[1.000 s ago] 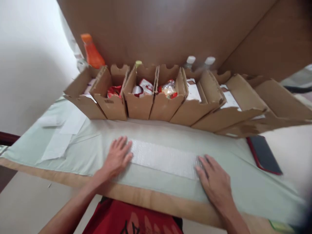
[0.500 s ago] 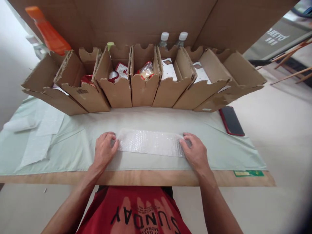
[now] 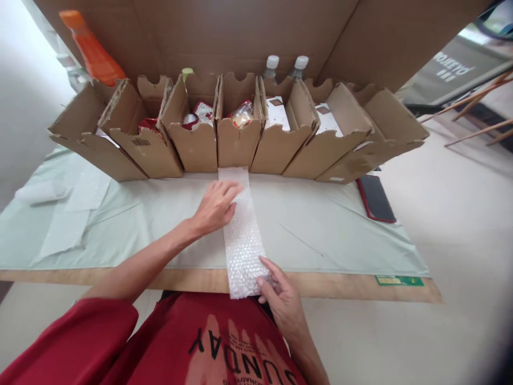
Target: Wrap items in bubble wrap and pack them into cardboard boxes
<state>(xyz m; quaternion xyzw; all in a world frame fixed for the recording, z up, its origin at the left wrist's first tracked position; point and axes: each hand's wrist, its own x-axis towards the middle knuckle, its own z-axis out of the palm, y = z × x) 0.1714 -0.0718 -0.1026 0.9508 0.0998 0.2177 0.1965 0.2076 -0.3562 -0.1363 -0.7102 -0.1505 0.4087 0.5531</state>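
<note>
A long strip of bubble wrap (image 3: 241,230) lies on the pale green cloth (image 3: 320,230), running from the cardboard bins to the table's near edge. My left hand (image 3: 215,207) rests on the far part of the strip, fingers stretched out flat. My right hand (image 3: 278,294) pinches the strip's near end at the table edge, thumb and fingers closed on it.
A row of open cardboard bins (image 3: 236,139) with packets stands along the back, before a cardboard wall. An orange bottle (image 3: 93,51) is at back left and two clear bottles (image 3: 284,67) stand behind the bins. A dark phone (image 3: 375,198) lies at right. Paper sheets (image 3: 68,208) lie at left.
The bubble wrap strip has been turned from lying crosswise to pointing away from me. My left hand moved to its far part and my right hand came to the near end.
</note>
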